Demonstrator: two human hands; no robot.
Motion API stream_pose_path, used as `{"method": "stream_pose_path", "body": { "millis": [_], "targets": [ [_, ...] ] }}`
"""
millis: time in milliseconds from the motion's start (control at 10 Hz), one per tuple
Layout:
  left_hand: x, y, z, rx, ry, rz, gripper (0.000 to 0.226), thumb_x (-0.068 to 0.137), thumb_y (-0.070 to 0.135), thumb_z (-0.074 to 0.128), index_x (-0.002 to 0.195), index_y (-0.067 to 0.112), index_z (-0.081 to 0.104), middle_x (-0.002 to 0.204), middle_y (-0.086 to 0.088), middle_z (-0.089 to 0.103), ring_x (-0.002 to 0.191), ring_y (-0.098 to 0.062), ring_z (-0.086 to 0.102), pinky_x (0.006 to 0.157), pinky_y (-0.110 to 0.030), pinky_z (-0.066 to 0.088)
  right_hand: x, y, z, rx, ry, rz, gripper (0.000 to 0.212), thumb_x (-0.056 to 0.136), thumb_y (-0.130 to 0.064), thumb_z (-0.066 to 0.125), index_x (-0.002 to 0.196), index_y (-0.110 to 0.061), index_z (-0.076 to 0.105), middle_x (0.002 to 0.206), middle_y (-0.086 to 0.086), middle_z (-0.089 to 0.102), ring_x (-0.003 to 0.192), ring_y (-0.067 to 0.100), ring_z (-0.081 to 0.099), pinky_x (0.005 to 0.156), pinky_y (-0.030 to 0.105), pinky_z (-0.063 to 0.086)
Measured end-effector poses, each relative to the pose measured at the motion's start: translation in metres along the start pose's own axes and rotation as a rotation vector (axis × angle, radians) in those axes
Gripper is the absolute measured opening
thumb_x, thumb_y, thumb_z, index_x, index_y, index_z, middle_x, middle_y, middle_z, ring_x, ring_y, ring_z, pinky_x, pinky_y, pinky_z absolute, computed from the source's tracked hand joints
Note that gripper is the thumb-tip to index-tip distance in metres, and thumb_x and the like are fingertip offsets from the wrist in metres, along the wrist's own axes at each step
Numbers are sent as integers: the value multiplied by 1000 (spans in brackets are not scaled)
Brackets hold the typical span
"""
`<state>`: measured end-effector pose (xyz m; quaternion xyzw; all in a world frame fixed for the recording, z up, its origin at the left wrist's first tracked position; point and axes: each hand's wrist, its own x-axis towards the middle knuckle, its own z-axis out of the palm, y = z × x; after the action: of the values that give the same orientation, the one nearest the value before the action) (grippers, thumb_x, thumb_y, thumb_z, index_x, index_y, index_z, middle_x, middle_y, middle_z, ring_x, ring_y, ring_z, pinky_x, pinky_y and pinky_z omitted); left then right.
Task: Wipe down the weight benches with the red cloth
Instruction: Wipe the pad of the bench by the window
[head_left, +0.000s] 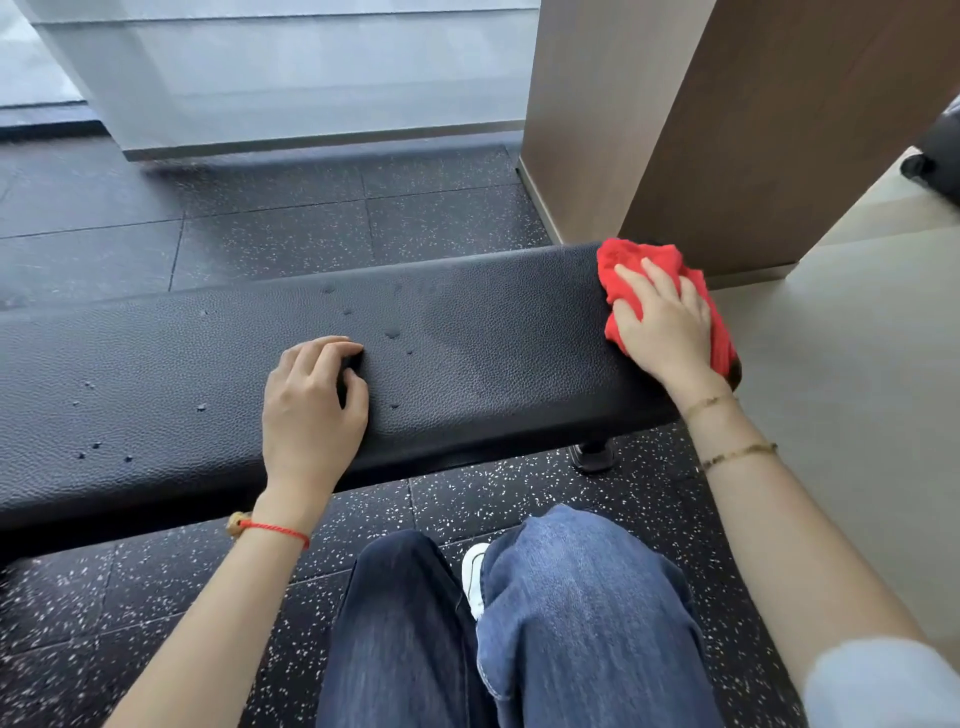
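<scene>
A black padded weight bench (467, 332) runs across the view from the left edge to the right of centre, with small droplets and specks on its top. The red cloth (631, 260) lies bunched on the bench's right end. My right hand (662, 322) presses flat on the cloth and covers most of it. My left hand (311, 400) rests on the bench's middle near its front edge, fingers curled and holding nothing.
A brown wooden pillar (727, 130) stands just behind the bench's right end. Speckled black rubber floor (260, 228) surrounds the bench; pale flooring (857, 364) lies to the right. My knees in jeans (519, 623) are close below the bench. A bench foot (592, 457) shows underneath.
</scene>
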<state>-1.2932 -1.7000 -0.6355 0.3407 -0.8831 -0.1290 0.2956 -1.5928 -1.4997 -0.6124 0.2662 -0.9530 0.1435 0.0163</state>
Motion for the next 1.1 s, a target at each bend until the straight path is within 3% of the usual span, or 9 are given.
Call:
{"method": "stream_pose_path", "body": {
  "millis": [100,300,400,500,600,700,900,1000,1100],
  "targets": [
    [0,1,0,5,-1,-5,24,89,7,58,111,11,66,119,-5,66,115,-28,56,101,-40,43,29,-26,3,16,-61,-35,48,97,-38,44,145,-38,42,160,-7,29,144,33,23,121,42,12],
    [1,-1,0,2,-6,5,24,89,8,58,111,11,66,119,-3,66,114,-27,56,100,-40,43,-2,-70,16,-4,-141,-403,49,95,-38,47,143,-40,43,156,-10,35,142,30,30,120,43,18],
    [1,-2,0,-4,-9,10,24,89,7,58,111,11,66,118,-4,66,114,-27,56,100,-41,43,-16,-40,8,37,-146,-464,50,92,-41,45,141,-41,46,154,-10,39,140,29,35,118,47,24],
    [0,-1,-1,1,-4,4,24,89,6,59,111,10,67,118,-4,67,114,-27,57,100,-41,44,8,-9,2,6,-70,-370,47,94,-36,48,140,-36,50,153,-6,41,138,30,38,118,45,24],
    [0,2,-1,14,-6,-5,23,89,6,59,111,10,67,118,-4,67,114,-27,56,100,-40,43,50,-9,1,-19,-60,-158,47,97,-33,47,143,-36,46,157,-4,35,141,34,32,121,42,17],
    [0,3,-2,22,-10,-9,23,89,7,58,111,10,66,118,-4,66,114,-26,56,100,-39,42,65,-42,10,-10,-94,-119,47,97,-35,44,144,-37,44,159,-4,32,142,37,27,121,42,14],
    [0,1,-2,7,4,-2,24,88,5,59,110,10,67,117,-4,67,114,-27,57,99,-40,43,7,-80,22,22,-138,-436,49,95,-38,47,143,-39,43,156,-10,35,143,31,28,120,44,18],
    [0,1,-2,3,8,9,24,88,4,60,111,11,66,117,-4,67,114,-28,57,99,-42,43,-21,-52,13,42,-124,-486,50,92,-40,46,142,-41,44,155,-11,37,143,28,29,120,44,20],
    [0,0,-1,4,9,10,25,88,5,60,111,11,67,117,-5,67,114,-28,57,99,-42,43,-21,-15,4,46,-70,-400,50,91,-42,43,142,-40,46,154,-10,39,141,28,33,119,43,21]
  ]
}}
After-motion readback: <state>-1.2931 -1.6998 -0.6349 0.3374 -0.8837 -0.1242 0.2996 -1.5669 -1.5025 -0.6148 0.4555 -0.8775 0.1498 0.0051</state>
